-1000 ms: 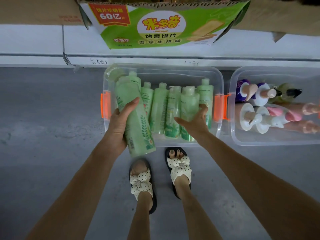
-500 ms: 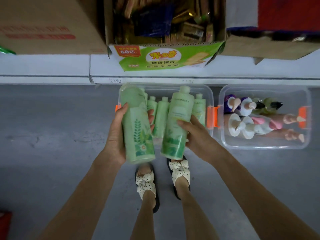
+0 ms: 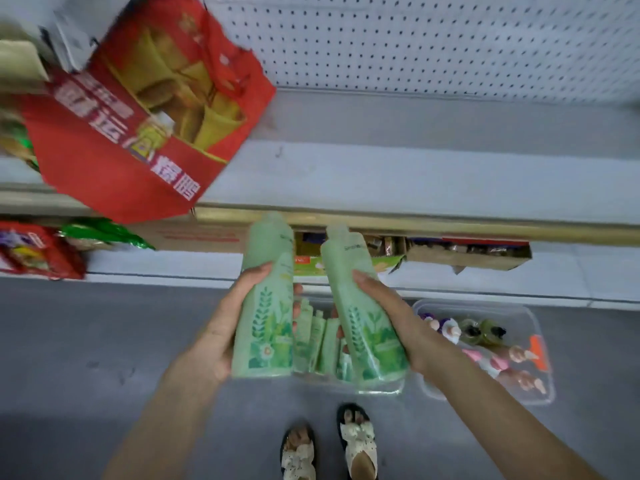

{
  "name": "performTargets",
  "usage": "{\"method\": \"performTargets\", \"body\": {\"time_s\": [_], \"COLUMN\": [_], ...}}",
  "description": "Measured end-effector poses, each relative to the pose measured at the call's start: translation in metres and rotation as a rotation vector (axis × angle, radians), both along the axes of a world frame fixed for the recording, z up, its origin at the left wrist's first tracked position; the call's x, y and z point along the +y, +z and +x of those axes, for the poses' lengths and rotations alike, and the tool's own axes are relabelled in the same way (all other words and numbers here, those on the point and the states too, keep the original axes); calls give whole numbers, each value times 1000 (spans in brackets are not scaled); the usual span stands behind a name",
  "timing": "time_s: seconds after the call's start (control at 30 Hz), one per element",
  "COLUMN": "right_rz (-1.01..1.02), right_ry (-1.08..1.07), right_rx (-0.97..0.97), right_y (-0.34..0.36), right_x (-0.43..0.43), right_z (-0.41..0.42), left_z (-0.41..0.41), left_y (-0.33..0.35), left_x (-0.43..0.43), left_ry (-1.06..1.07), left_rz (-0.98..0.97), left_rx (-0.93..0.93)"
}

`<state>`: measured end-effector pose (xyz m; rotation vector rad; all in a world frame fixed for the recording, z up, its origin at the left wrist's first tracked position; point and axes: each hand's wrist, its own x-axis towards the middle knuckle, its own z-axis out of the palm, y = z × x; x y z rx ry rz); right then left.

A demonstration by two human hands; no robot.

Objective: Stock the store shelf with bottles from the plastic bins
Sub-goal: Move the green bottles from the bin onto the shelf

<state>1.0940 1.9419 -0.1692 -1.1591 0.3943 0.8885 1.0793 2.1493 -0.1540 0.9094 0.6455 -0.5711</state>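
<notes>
Green leaf-print bottle gripped upright in L hand, fingers wrapped round it, 2nd green bottle likewise in R hand, both held above clear bin w/ more green btls, tops near white shelf edge, red bag sat shelf-left.

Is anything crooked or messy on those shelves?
Yes. The red bag on the upper shelf sits tilted, with its bottom corner sticking out past the front edge. Below it, a cardboard box has a ragged, torn flap.
</notes>
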Motion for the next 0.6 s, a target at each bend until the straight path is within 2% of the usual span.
{"method": "performTargets", "body": {"time_s": [0.17, 0.3, 0.6], "right_rz": [-69, -121, -176], "right_ry": [17, 8, -15], "right_rx": [-169, -384, -625], "right_y": [84, 148, 269], "right_x": [9, 10, 10], "right_z": [15, 18, 1], "left_z": [15, 26, 17], "left_y": [80, 141, 260], "left_x": [14, 24, 43], "left_ry": [-78, -115, -74], "left_rz": [171, 244, 264], "left_rx": [-83, -162, -346]}}
